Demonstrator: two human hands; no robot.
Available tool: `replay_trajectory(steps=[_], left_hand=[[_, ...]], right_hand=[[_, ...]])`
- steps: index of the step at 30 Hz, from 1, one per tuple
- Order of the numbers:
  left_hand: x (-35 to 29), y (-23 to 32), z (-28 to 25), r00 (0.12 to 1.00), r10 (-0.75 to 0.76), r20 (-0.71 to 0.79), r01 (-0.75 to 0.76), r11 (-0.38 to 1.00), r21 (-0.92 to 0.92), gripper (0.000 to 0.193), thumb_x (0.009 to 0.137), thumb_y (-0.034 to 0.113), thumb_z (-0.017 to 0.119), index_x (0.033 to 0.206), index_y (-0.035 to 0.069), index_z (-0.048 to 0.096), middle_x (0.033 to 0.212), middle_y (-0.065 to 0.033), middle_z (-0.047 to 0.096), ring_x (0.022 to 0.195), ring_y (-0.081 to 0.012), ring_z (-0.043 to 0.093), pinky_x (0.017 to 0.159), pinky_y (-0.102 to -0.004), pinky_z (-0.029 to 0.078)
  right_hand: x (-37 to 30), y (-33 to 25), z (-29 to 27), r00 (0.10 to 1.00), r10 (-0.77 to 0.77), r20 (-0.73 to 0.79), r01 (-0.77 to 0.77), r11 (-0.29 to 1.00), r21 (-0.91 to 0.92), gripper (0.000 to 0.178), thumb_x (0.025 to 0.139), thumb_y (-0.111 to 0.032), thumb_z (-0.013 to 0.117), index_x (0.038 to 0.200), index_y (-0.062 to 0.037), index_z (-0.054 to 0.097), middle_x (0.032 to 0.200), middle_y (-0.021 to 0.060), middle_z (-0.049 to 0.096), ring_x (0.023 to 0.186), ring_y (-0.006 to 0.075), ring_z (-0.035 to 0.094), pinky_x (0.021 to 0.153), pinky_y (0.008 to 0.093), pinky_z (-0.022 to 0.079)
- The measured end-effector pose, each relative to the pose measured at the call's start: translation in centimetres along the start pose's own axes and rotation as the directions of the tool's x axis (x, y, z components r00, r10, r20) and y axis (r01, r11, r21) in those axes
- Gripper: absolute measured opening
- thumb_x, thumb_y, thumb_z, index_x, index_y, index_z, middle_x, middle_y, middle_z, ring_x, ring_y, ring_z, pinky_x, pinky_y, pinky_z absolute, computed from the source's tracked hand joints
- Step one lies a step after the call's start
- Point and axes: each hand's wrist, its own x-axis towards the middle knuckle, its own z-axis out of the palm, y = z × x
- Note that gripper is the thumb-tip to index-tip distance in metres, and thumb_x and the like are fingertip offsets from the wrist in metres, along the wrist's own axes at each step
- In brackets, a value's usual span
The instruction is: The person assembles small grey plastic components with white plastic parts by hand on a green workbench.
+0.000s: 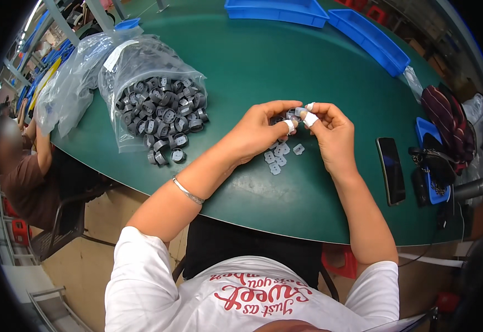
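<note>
Over the middle of the green table [247, 55], my left hand [263, 128] is closed on a small dark grey round plastic part [292, 114]. Close against it, my right hand [331, 130] pinches a small translucent flat plastic piece [300, 111]. White tape wraps several of my fingertips. Below my hands lie several thin translucent plastic pieces [275, 157] with notched edges. At the left, a clear plastic bag [136, 63] lies with its mouth towards me, and a heap of dark grey round parts [161, 110] spills out of it.
Blue trays [277, 12] stand along the far edge. At the right are a phone [391, 171], a small blue tray [430, 130] with a black pouch, and a dark striped cloth [446, 122]. Another person [26, 171] sits at the table's left end.
</note>
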Motion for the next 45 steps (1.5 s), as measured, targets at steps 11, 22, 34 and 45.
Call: replay_trajectory(steps=[11, 22, 34, 45], left_hand=[[0.5, -1.1, 0.3, 0.983, 0.13, -0.128, -0.133, 0.991, -0.018, 0.039, 0.082, -0.004, 0.063, 0.121, -0.005, 0.054, 0.102, -0.0071, 0.06, 0.085, -0.0102, 0.059, 0.073, -0.0219, 0.05], [0.2, -0.8, 0.5, 0.991, 0.048, -0.126, -0.068, 0.985, -0.157, 0.034, 0.086, 0.001, 0.059, 0.119, -0.006, 0.054, 0.105, -0.0093, 0.062, 0.087, -0.0112, 0.061, 0.076, -0.0228, 0.05], [0.5, -1.0, 0.2, 0.991, -0.011, -0.132, -0.023, 0.967, -0.254, 0.02, 0.09, 0.005, 0.056, 0.108, -0.003, 0.057, 0.099, -0.0083, 0.065, 0.085, -0.0113, 0.062, 0.076, -0.0226, 0.05], [0.3, -0.8, 0.3, 0.98, 0.017, -0.196, -0.062, 0.972, -0.227, 0.019, 0.089, 0.005, 0.058, 0.106, -0.002, 0.058, 0.093, -0.0072, 0.066, 0.082, -0.0111, 0.062, 0.072, -0.0237, 0.049]], right_hand=[[-0.7, 0.3, 0.7, 0.986, -0.163, -0.016, 0.157, 0.968, -0.198, 0.007, 0.086, -0.002, 0.063, 0.092, 0.0009, 0.063, 0.083, 0.0013, 0.064, 0.072, 0.0054, 0.055, 0.064, 0.0222, 0.047], [-0.1, 0.2, 0.7, 1.0, 0.017, -0.025, -0.019, 0.994, -0.105, 0.006, 0.085, -0.003, 0.064, 0.089, 0.0013, 0.061, 0.085, 0.0039, 0.064, 0.074, 0.0082, 0.059, 0.066, 0.0217, 0.048], [0.2, 0.3, 0.2, 0.981, 0.158, 0.115, -0.168, 0.982, 0.086, 0.01, 0.087, -0.001, 0.062, 0.097, 0.0019, 0.06, 0.091, 0.006, 0.064, 0.079, 0.0105, 0.061, 0.072, 0.0237, 0.051], [0.3, 0.2, 0.2, 0.973, 0.159, 0.167, -0.172, 0.983, 0.069, 0.013, 0.09, -0.001, 0.057, 0.102, 0.0041, 0.059, 0.095, 0.0092, 0.064, 0.084, 0.0134, 0.063, 0.076, 0.0256, 0.052]])
